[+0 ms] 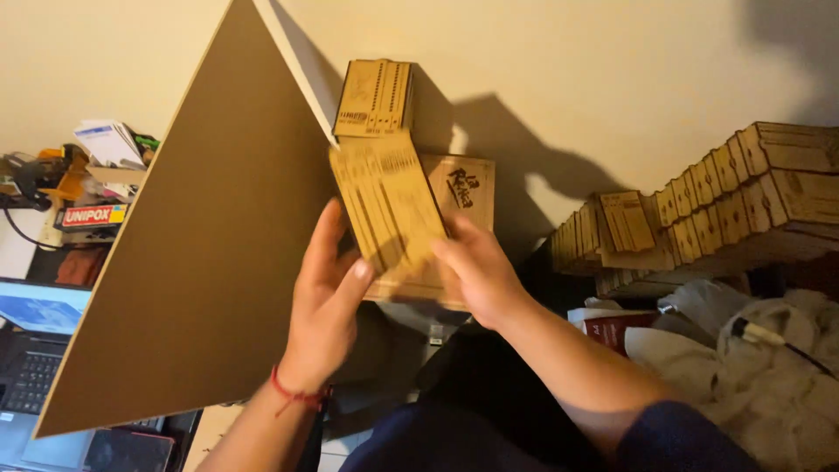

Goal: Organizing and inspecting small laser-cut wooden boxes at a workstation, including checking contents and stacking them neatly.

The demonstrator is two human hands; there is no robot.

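At the centre of the frame, both hands are gripping a thin engraved wooden panel: the left hand is closing fingers and thumb on its lower left edge, the right hand is clasping its lower right. A large brown board is leaning at left, and stacked wooden boxes are lying at right.

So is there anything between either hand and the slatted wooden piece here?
Nothing visible. The left hand and right hand both already touch the slatted wooden piece, gripping it from either side. The large brown board leans beside the left hand, not between.
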